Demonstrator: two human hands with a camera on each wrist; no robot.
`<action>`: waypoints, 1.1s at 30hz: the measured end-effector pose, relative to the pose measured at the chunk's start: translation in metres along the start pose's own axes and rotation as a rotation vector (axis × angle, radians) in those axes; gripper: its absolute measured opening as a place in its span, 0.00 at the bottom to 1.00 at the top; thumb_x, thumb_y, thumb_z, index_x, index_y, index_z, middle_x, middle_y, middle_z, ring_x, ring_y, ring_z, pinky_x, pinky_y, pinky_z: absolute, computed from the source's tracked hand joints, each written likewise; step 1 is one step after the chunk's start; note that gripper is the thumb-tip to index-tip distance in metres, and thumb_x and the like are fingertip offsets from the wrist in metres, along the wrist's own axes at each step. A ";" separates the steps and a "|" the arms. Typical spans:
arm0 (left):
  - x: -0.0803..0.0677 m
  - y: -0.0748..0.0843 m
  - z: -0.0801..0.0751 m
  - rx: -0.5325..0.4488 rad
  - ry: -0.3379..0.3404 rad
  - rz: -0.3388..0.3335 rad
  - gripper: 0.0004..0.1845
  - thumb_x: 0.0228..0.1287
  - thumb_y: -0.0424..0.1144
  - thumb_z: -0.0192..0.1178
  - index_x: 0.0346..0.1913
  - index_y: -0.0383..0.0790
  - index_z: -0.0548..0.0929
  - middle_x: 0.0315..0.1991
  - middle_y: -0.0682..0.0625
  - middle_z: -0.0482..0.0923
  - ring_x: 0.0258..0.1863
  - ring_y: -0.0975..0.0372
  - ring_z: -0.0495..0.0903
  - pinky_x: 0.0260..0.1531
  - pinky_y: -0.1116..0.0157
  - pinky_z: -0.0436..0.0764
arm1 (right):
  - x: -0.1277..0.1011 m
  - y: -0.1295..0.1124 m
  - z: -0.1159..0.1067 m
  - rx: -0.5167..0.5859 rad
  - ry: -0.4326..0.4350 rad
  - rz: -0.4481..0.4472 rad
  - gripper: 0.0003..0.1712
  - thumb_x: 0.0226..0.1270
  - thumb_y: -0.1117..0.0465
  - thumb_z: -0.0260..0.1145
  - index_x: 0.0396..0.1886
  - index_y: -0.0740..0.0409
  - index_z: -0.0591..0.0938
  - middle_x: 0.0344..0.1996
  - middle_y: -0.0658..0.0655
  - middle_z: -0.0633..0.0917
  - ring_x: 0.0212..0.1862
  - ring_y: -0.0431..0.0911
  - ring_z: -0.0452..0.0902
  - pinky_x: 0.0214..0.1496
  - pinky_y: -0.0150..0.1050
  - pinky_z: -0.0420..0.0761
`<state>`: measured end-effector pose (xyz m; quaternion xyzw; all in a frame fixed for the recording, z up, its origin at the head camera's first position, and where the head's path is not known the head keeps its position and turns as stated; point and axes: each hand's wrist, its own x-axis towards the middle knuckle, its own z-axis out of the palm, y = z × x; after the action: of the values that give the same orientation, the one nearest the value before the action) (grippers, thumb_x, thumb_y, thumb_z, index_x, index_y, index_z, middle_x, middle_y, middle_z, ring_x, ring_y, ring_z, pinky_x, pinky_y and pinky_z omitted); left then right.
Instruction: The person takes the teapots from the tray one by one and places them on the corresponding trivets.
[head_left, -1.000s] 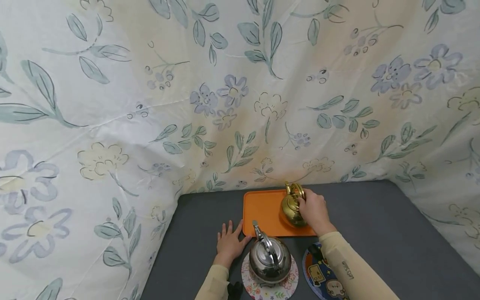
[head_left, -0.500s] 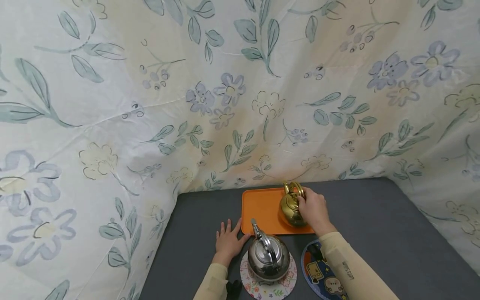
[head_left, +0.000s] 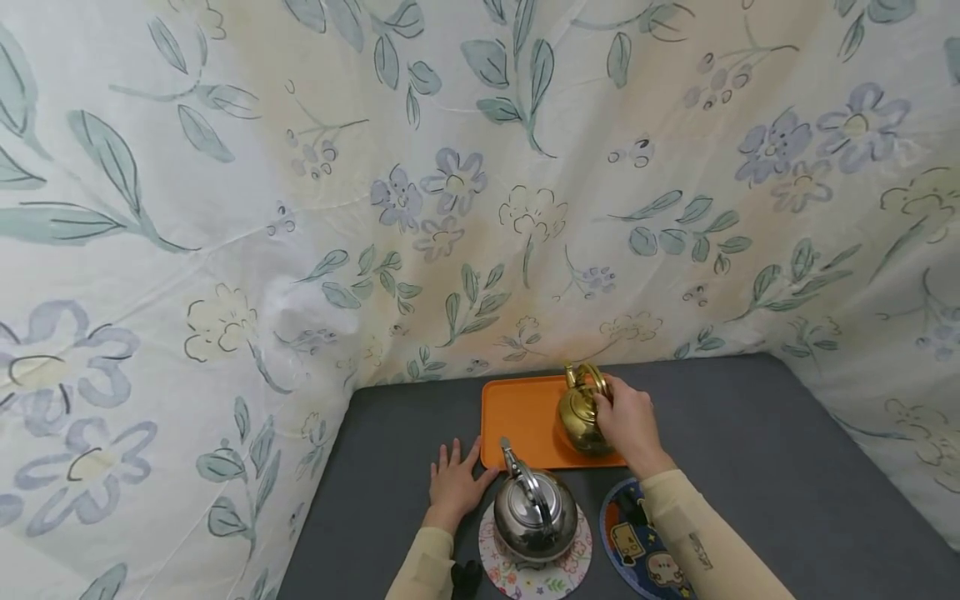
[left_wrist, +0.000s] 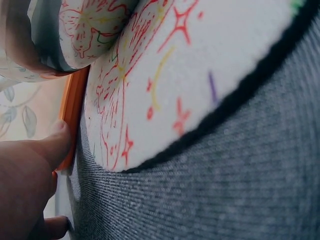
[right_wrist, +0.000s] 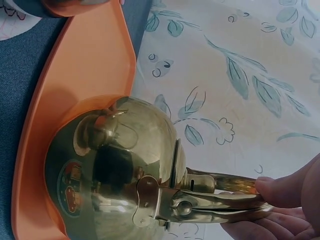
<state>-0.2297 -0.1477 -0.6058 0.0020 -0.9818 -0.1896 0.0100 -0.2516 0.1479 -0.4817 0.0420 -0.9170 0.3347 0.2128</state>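
A gold kettle [head_left: 579, 414] stands on the right part of an orange tray [head_left: 519, 421] at the back of the grey table. My right hand [head_left: 628, 418] grips its handle; the right wrist view shows the fingers [right_wrist: 280, 200] curled round the brass handle of the gold kettle [right_wrist: 120, 175] on the orange tray [right_wrist: 85, 65]. A silver kettle [head_left: 534, 510] sits on a round floral mat [head_left: 497, 560] nearer me. My left hand [head_left: 456, 483] lies flat on the table, fingers spread, its thumb [left_wrist: 52, 142] touching the tray's front left corner [left_wrist: 75, 110].
A round blue cartoon mat [head_left: 633, 542] lies under my right forearm. Flowered cloth walls [head_left: 465, 192] close in the table at the back, left and right. The grey table top [head_left: 750, 467] stretches to the right. A small black object [head_left: 465, 577] sits by my left sleeve.
Only the head view has shifted slightly. Both hands and both kettles stay where they were.
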 end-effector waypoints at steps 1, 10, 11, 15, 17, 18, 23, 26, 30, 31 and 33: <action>0.000 0.000 -0.001 -0.004 0.002 0.001 0.39 0.68 0.67 0.55 0.78 0.57 0.65 0.78 0.35 0.57 0.77 0.36 0.52 0.70 0.34 0.56 | -0.001 -0.001 -0.001 0.002 0.004 -0.003 0.24 0.72 0.65 0.65 0.63 0.73 0.78 0.49 0.74 0.85 0.44 0.67 0.85 0.48 0.62 0.83; -0.001 -0.002 -0.001 -0.013 0.000 0.001 0.39 0.68 0.66 0.55 0.78 0.56 0.65 0.78 0.35 0.57 0.78 0.36 0.52 0.71 0.34 0.55 | -0.011 -0.008 -0.010 0.013 0.025 -0.016 0.24 0.71 0.65 0.66 0.62 0.73 0.78 0.46 0.75 0.86 0.39 0.65 0.86 0.43 0.60 0.85; -0.001 -0.003 -0.001 -0.014 -0.001 0.001 0.39 0.68 0.66 0.55 0.78 0.57 0.65 0.78 0.35 0.57 0.78 0.36 0.51 0.71 0.34 0.55 | -0.012 -0.009 -0.010 0.016 0.030 -0.017 0.24 0.70 0.65 0.66 0.62 0.73 0.78 0.46 0.75 0.86 0.39 0.65 0.86 0.43 0.60 0.85; -0.001 -0.004 0.000 -0.012 -0.001 0.002 0.39 0.68 0.67 0.55 0.78 0.57 0.65 0.78 0.36 0.57 0.78 0.36 0.51 0.71 0.34 0.55 | -0.015 -0.013 -0.014 0.014 0.046 -0.029 0.23 0.70 0.65 0.67 0.61 0.73 0.79 0.45 0.74 0.86 0.40 0.65 0.86 0.44 0.61 0.84; -0.001 -0.005 0.001 -0.004 -0.003 0.002 0.39 0.68 0.67 0.55 0.78 0.57 0.65 0.78 0.36 0.57 0.78 0.36 0.51 0.71 0.34 0.55 | -0.017 -0.014 -0.015 0.013 0.047 -0.031 0.23 0.69 0.65 0.67 0.60 0.73 0.79 0.46 0.74 0.86 0.41 0.66 0.86 0.44 0.61 0.84; -0.001 -0.005 0.001 0.000 -0.005 0.002 0.39 0.68 0.67 0.54 0.78 0.57 0.65 0.78 0.36 0.57 0.78 0.36 0.51 0.71 0.34 0.55 | -0.018 -0.015 -0.016 0.012 0.046 -0.030 0.23 0.69 0.65 0.67 0.60 0.73 0.79 0.46 0.74 0.86 0.41 0.66 0.86 0.45 0.61 0.84; -0.004 -0.007 0.002 0.010 -0.009 0.005 0.39 0.68 0.68 0.54 0.78 0.57 0.64 0.78 0.36 0.57 0.78 0.36 0.52 0.71 0.34 0.56 | -0.023 -0.016 -0.018 0.016 0.042 -0.026 0.23 0.70 0.65 0.67 0.60 0.73 0.79 0.46 0.75 0.86 0.41 0.65 0.86 0.44 0.60 0.84; -0.005 -0.006 0.001 0.000 -0.001 0.011 0.39 0.68 0.67 0.54 0.78 0.57 0.65 0.78 0.36 0.57 0.78 0.36 0.52 0.71 0.34 0.56 | -0.027 -0.017 -0.020 0.016 0.050 -0.037 0.23 0.69 0.66 0.68 0.60 0.74 0.79 0.44 0.75 0.86 0.39 0.65 0.86 0.42 0.59 0.85; -0.007 -0.006 -0.001 -0.001 0.004 0.014 0.39 0.68 0.67 0.55 0.78 0.57 0.65 0.78 0.35 0.57 0.78 0.36 0.52 0.71 0.34 0.56 | -0.031 -0.019 -0.023 0.015 0.063 -0.048 0.23 0.69 0.65 0.68 0.60 0.74 0.79 0.43 0.74 0.87 0.38 0.64 0.86 0.41 0.59 0.85; -0.007 -0.006 -0.001 -0.001 0.002 0.014 0.39 0.68 0.67 0.55 0.78 0.57 0.65 0.78 0.35 0.57 0.78 0.36 0.52 0.71 0.34 0.56 | -0.032 -0.019 -0.024 0.016 0.066 -0.049 0.23 0.69 0.65 0.68 0.60 0.74 0.79 0.43 0.74 0.87 0.38 0.64 0.86 0.41 0.59 0.85; -0.008 -0.005 -0.001 0.002 -0.001 0.015 0.39 0.68 0.67 0.54 0.78 0.57 0.65 0.78 0.35 0.57 0.78 0.36 0.52 0.71 0.34 0.56 | -0.035 -0.020 -0.026 0.020 0.074 -0.054 0.23 0.69 0.66 0.68 0.60 0.74 0.79 0.43 0.74 0.87 0.38 0.64 0.86 0.41 0.59 0.85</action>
<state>-0.2213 -0.1530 -0.6068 -0.0055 -0.9820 -0.1886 0.0108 -0.2057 0.1463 -0.4667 0.0564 -0.9036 0.3395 0.2550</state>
